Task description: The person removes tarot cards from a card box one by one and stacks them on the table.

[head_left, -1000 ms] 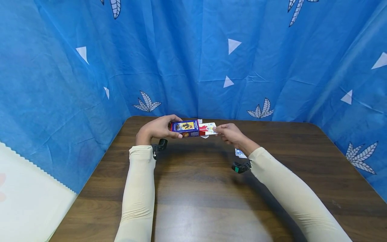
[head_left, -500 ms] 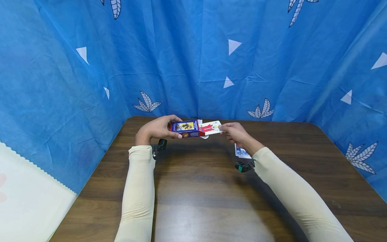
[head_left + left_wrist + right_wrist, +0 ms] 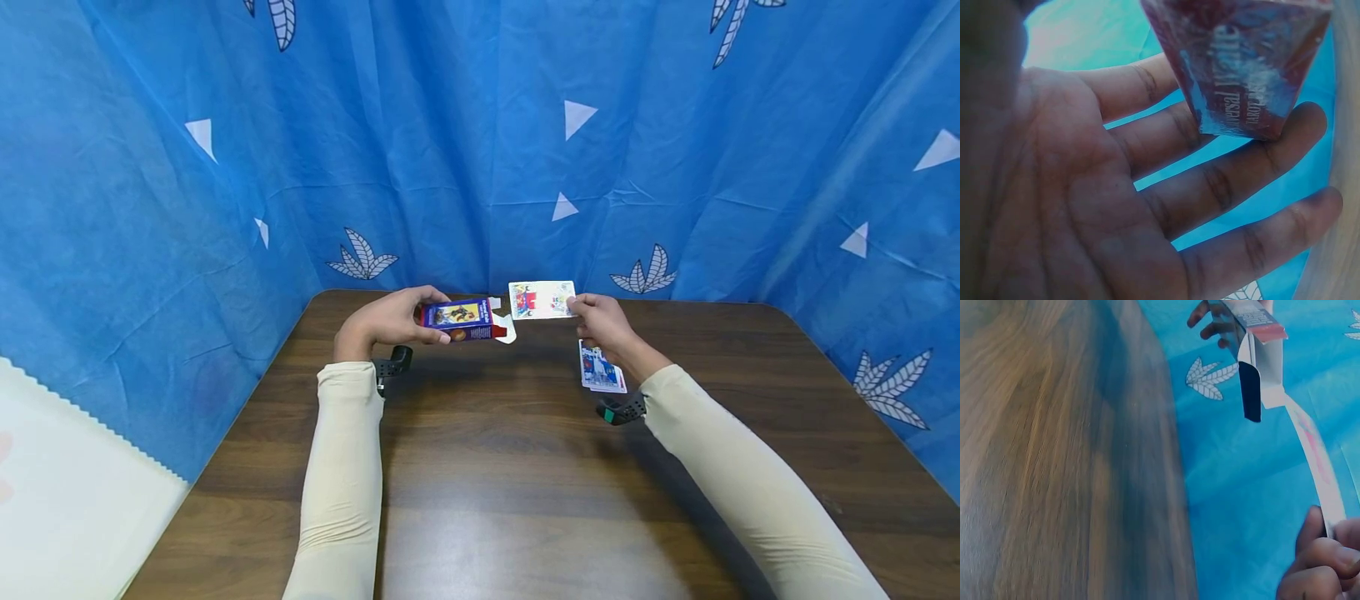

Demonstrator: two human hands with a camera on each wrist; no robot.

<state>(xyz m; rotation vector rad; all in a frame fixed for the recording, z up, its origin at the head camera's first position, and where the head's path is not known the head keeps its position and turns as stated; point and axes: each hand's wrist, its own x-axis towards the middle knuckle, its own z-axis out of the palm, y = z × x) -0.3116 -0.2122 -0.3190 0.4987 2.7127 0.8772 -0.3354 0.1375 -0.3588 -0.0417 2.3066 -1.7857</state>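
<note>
A blue-purple tarot card box (image 3: 459, 315) is held level above the table by my left hand (image 3: 390, 317), thumb on the near side. Its right end stands open, with white flaps out, in the head view. The left wrist view shows the box's closed end (image 3: 1241, 69) with "Tarot" lettering, against the spread fingers (image 3: 1210, 187). My right hand (image 3: 606, 327) pinches a tarot card (image 3: 542, 300) by its right end, apart from the box. Beneath that hand, a few tarot cards (image 3: 600, 371) lie on the table, partly covered by it.
The brown wooden table (image 3: 480, 467) stretches out below both arms. A blue curtain (image 3: 465, 150) with leaf and triangle prints hangs behind it and along both sides. White cloth (image 3: 75, 492) hangs at the lower left. Each wrist wears a black camera mount.
My right hand has drawn the card rightward out of the box and lifted it clear. More of the cards on the table now shows. The left hand and box stay nearly still.
</note>
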